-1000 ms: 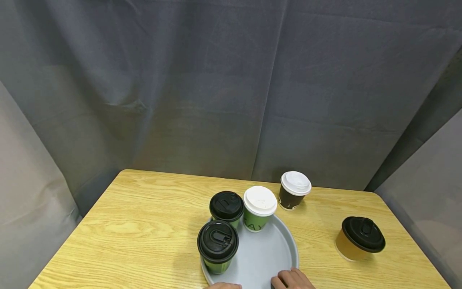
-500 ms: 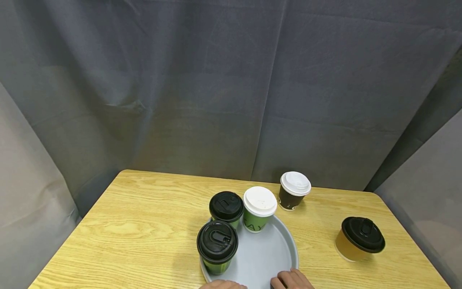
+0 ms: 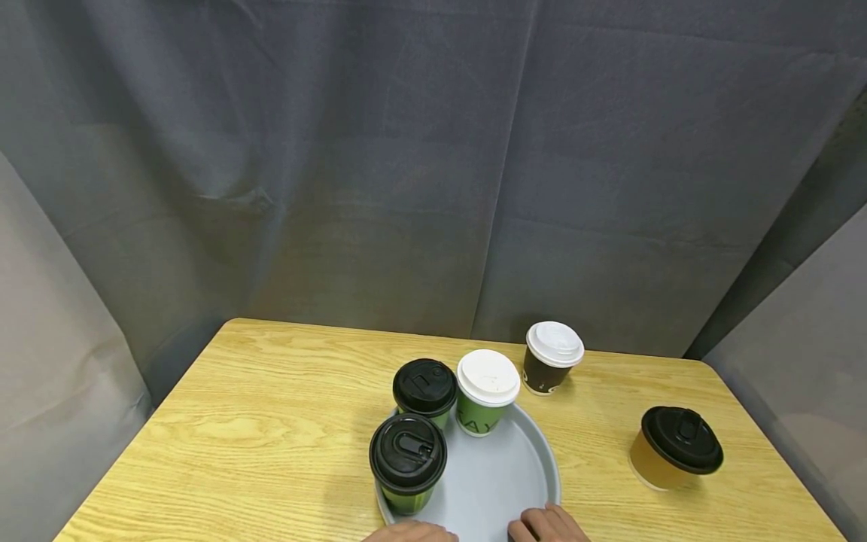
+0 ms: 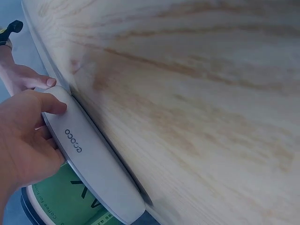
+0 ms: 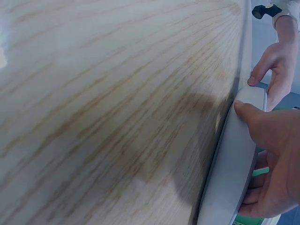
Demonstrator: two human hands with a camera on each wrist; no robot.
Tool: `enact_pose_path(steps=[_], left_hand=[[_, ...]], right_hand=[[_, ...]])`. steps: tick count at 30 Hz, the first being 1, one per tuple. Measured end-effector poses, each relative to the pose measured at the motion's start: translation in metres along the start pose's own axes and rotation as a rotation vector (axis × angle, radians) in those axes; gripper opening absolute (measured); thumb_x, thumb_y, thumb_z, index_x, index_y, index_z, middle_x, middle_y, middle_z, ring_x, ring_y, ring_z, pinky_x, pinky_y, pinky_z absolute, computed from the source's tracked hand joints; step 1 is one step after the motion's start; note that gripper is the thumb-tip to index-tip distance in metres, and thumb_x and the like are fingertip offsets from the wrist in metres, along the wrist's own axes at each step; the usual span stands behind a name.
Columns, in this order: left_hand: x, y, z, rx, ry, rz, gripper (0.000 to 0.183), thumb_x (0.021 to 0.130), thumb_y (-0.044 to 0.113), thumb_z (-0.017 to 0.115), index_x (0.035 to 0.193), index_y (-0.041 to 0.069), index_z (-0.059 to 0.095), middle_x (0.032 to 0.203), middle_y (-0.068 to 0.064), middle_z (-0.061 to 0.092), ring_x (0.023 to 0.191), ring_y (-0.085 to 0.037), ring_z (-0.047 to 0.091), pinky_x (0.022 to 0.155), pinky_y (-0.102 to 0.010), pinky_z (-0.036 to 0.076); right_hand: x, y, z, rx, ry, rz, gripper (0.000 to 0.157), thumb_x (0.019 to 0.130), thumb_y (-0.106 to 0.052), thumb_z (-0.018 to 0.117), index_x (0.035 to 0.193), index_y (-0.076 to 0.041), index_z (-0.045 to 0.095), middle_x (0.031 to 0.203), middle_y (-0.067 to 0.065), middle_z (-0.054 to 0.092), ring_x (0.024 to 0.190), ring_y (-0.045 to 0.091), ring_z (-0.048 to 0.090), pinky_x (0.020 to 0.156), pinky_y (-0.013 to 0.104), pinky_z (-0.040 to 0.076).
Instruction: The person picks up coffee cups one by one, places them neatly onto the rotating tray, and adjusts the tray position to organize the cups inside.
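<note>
A round grey tray point(image 3: 497, 474) lies on the wooden table, its front rim below the head view. My left hand point(image 3: 411, 533) grips that near rim; in the left wrist view its thumb lies on the outer wall and its fingers curl over inside. Farther right, my right hand point(image 3: 547, 524) holds the same rim, its thumb on the outer wall point(image 5: 229, 164) in the right wrist view. Several lidded paper coffee cups stand upright on the tray: a green one with a black lid point(image 3: 409, 459) at front left, another black-lidded one point(image 3: 425, 388) behind it, and a white-lidded green one point(image 3: 486, 391).
Behind the tray, a dark cup with a white lid point(image 3: 552, 357) stands on the table point(image 3: 271, 429). Toward the right edge is a short, wide orange-brown cup with a black lid point(image 3: 677, 448). Grey cloth point(image 3: 379, 165) hangs behind the table and at both sides.
My left hand has come a little farther into view and then shifted slightly left along the near rim. The right hand, tray and cups look nearly unmoved.
</note>
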State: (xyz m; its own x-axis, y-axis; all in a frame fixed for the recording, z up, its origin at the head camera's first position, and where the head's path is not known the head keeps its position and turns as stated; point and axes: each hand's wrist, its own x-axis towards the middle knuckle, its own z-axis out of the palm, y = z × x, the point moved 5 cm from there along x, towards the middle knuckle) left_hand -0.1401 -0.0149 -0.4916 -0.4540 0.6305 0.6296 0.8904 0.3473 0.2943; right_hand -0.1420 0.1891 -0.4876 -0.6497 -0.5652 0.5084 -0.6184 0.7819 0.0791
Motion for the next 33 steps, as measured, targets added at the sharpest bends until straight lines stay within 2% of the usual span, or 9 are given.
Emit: enact_pose_path(steps=[5,11,17,20,25,29,33], left_hand=[[0.000,0.000,0.000,-0.053,-0.006,0.003,0.022,0.099,0.026,0.061,0.119,0.018,0.065,0.112,0.009,0.066,0.108,0.000,0.059,0.091,-0.017,0.048],[-0.001,-0.002,0.000,-0.068,-0.038,0.020,0.022,0.100,0.026,0.059,0.120,0.018,0.063,0.114,0.009,0.066,0.110,0.000,0.057,0.093,-0.018,0.047],[-0.002,-0.004,-0.001,-0.070,-0.054,0.044,0.022,0.101,0.027,0.059,0.119,0.017,0.064,0.114,0.006,0.066,0.110,-0.002,0.058,0.094,-0.019,0.047],[-0.002,-0.006,-0.001,-0.111,-0.077,0.003,0.022,0.101,0.028,0.059,0.119,0.017,0.065,0.114,0.007,0.066,0.110,-0.002,0.058,0.094,-0.019,0.046],[-0.001,-0.007,-0.002,-0.072,-0.121,0.014,0.023,0.103,0.029,0.056,0.120,0.017,0.064,0.114,0.008,0.066,0.110,-0.001,0.058,0.094,-0.017,0.046],[0.000,-0.007,-0.002,-0.031,-0.154,0.040,0.024,0.104,0.030,0.053,0.120,0.017,0.063,0.115,0.008,0.066,0.111,0.001,0.056,0.095,-0.016,0.044],[-0.001,-0.006,-0.002,-0.025,-0.144,0.033,0.023,0.103,0.030,0.054,0.120,0.017,0.063,0.114,0.008,0.066,0.111,0.001,0.057,0.095,-0.017,0.044]], right_hand=[[-0.001,-0.001,0.000,-0.004,0.014,-0.005,0.042,0.081,-0.062,0.073,0.077,-0.022,0.061,0.078,-0.012,0.047,0.069,0.003,0.042,0.062,0.023,0.045],[-0.001,-0.003,-0.001,0.001,0.090,-0.034,0.042,0.087,-0.060,0.065,0.077,-0.019,0.062,0.076,-0.011,0.048,0.067,0.004,0.043,0.060,0.024,0.045],[-0.002,-0.004,-0.001,0.007,0.083,-0.030,0.044,0.086,-0.061,0.065,0.079,-0.018,0.063,0.078,-0.011,0.049,0.067,0.003,0.044,0.061,0.024,0.046],[-0.003,-0.003,0.000,0.000,0.069,-0.005,0.043,0.083,-0.062,0.069,0.080,-0.020,0.064,0.079,-0.012,0.050,0.070,0.004,0.048,0.068,0.033,0.052],[-0.005,0.003,0.001,-0.027,0.045,0.035,0.043,0.076,-0.066,0.074,0.083,-0.024,0.066,0.081,-0.016,0.052,0.079,0.004,0.057,0.082,0.055,0.052],[-0.006,0.007,0.000,-0.012,0.020,0.034,0.045,0.074,-0.070,0.073,0.086,-0.027,0.067,0.083,-0.019,0.054,0.083,0.004,0.059,0.084,0.057,0.052],[-0.005,0.010,-0.003,0.030,-0.016,0.052,0.045,0.073,-0.074,0.072,0.090,-0.033,0.069,0.088,-0.024,0.055,0.090,0.006,0.061,0.085,0.058,0.051]])
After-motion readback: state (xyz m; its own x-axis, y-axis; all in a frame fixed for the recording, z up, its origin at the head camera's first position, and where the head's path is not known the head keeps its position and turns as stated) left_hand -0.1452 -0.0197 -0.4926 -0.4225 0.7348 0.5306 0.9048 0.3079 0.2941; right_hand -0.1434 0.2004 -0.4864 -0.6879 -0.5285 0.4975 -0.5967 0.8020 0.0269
